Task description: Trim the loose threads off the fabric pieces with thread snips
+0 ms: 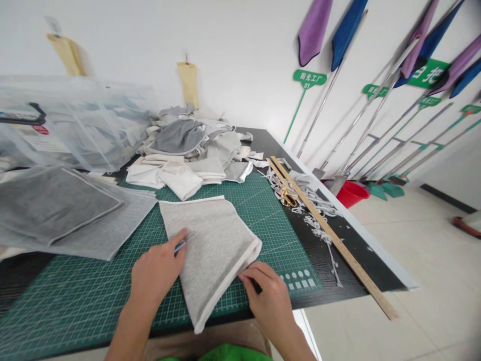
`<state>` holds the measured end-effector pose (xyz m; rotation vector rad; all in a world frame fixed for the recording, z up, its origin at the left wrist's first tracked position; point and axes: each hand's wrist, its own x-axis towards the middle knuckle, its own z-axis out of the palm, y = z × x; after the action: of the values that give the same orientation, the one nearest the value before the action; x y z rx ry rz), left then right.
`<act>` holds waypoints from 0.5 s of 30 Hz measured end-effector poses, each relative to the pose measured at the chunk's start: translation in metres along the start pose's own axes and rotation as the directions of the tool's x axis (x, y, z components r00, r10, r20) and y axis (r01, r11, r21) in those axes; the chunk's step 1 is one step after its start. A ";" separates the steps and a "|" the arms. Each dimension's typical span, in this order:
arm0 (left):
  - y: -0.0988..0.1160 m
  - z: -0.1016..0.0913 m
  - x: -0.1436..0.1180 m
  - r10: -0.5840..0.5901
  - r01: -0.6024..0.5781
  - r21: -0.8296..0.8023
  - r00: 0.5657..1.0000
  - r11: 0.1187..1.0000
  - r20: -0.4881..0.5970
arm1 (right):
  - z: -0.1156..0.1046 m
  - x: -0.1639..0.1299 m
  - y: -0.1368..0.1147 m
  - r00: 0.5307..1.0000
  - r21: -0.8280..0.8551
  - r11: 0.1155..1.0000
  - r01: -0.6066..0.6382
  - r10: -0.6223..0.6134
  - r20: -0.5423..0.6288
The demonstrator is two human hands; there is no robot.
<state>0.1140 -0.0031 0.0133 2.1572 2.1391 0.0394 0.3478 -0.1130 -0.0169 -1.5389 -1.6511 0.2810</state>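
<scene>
A light grey piece of fabric with a pale hem lies on the green cutting mat, its near corner reaching over the mat's front edge. My left hand rests at the fabric's left side, closed around small blue-handled snips whose metal tips lie over the cloth. On the right, the thumb and fingers of my right hand pinch the folded hem edge of the same fabric. Part of the snips is hidden in my left palm.
Darker grey fabric sheets lie at left, before a clear plastic bin. A heap of cloth pieces stands at the back. At right are a wooden ruler, gold-handled scissors and tangled cords. A red bucket stands on the floor.
</scene>
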 end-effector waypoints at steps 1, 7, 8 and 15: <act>0.000 0.000 0.000 0.000 0.000 -0.001 1.000 1.000 0.000 | -0.008 0.000 0.002 1.000 0.000 1.000 0.012 -0.012 -0.018; -0.003 0.003 0.001 0.006 -0.006 -0.012 1.000 1.000 0.012 | -0.096 0.013 0.038 0.954 -0.273 0.954 -0.126 0.041 -0.297; -0.004 0.004 0.001 0.005 -0.004 -0.017 1.000 1.000 0.015 | -0.111 0.018 0.048 0.938 -0.335 0.929 -0.157 0.034 -0.345; -0.006 0.009 0.002 0.006 -0.005 -0.052 1.000 0.999 0.020 | -0.164 0.056 0.110 0.975 -0.551 0.809 -0.206 0.120 -0.188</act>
<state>0.1083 -0.0017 0.0042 2.1267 2.0974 0.0727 0.5459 -0.0987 0.0354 -2.0970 -1.5622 -0.2647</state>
